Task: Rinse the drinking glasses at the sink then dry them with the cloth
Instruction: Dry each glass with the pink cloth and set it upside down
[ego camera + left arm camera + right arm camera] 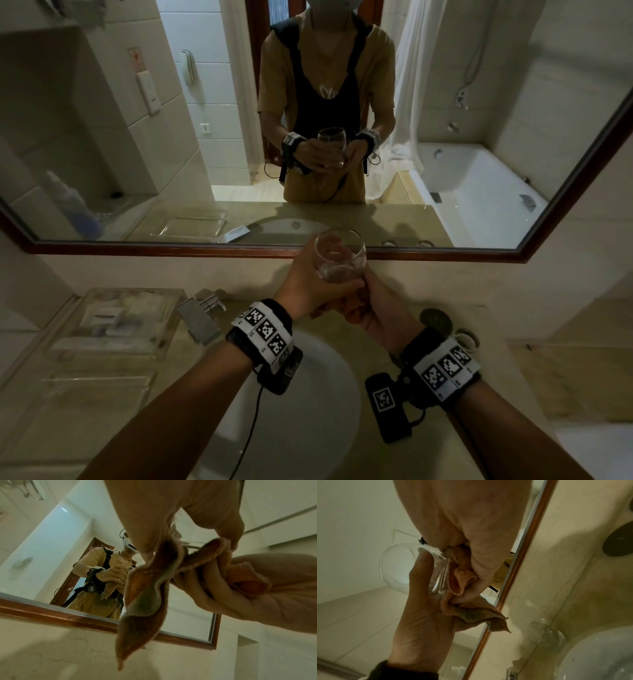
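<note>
Bathroom vanity: beige stone counter (pixel 455 346) with a white oval sink (pixel 308 394) set in it, a wood-framed mirror (pixel 137 246) on the wall behind, a clear acrylic tray (pixel 116 322) at left. Head view: one drinking glass (pixel 339 255), stemless and rounded, is held upright above the sink and in front of the mirror's lower frame; the left hand (pixel 310 287) wraps its side, the right hand (pixel 373 308) meets it from below at the base. Further glasses (pixel 466 337) appear to stand on the counter at right, partly hidden behind the right wrist. No running water is visible. Left wrist view: an orange-brown cloth (pixel 145 601) hangs in a long fold from between the two hands, its upper part bunched inside curled fingers. Right wrist view: the same glass (pixel 412 569) lies tilted, the left thumb along its wall; the right-hand fingers press the gathered cloth against its foot. Another glass (pixel 546 634) sits blurred on the counter by the sink rim. Grip state: left hand closed round the glass bowl; right hand closed on the cloth and bearing on the glass base. Progress, by judgement: this glass is at the drying step, with its base being wiped; whether the other glasses are rinsed or dried cannot be told.
</note>
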Demonstrator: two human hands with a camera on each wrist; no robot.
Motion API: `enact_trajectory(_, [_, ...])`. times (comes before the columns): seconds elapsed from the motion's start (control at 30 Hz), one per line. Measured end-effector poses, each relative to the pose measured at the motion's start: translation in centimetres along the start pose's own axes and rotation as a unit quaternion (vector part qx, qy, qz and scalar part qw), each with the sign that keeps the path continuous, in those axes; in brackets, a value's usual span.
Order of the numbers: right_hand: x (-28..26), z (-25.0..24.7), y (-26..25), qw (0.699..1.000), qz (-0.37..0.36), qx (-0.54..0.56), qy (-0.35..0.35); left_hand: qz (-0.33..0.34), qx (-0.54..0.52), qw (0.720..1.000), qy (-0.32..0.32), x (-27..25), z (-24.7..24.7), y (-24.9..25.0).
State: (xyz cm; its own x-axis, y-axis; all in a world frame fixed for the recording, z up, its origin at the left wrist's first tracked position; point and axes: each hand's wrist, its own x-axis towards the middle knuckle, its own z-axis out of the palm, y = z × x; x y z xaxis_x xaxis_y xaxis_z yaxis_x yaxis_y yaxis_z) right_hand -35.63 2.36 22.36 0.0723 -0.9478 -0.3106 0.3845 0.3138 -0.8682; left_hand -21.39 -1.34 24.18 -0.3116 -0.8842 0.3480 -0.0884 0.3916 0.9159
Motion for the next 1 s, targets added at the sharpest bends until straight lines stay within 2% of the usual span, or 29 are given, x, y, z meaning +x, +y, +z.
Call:
enact_trajectory(0.17, [-0.8, -1.9, -0.8, 0.996, -0.022, -0.085, 0.012, 0.011, 0.069, 0.997, -0.021, 0.0, 0.1, -1.4])
enact_trajectory(0.33, [-2.0, -5.4, -2.1, 0.984, -0.053, -0.163, 0.052, -0.045, 0.138, 0.987, -0.067, -0.2, 1.8, -3.1])
enact_trajectory(0.43, [-3.0, -7.3, -2.6, 0.977, -0.063, -0.195, 0.051, -0.049, 0.133, 0.986, -0.089, -0.2, 3.6, -3.8])
enact_trajectory(0.63, [-3.0, -11.8, -2.8, 0.945, -0.06, -0.285, 0.147, -0.051, 0.151, 0.978, -0.138, 0.7, 7.7, -4.9])
enact_trajectory(0.73, [-3.1, -13.9, -3.3, 0.932, -0.063, -0.309, 0.177, -0.066, 0.184, 0.968, -0.16, 1.5, 9.6, -5.9])
enact_trajectory(0.9, [-3.6, -16.9, -4.5, 0.939, -0.047, -0.294, 0.174, -0.109, 0.241, 0.945, -0.192, 2.9, 12.3, -7.8])
enact_trajectory(1.0, [-2.8, -19.1, -4.8, 0.939, -0.047, -0.292, 0.175, -0.124, 0.297, 0.921, -0.219, 4.1, 13.6, -8.2])
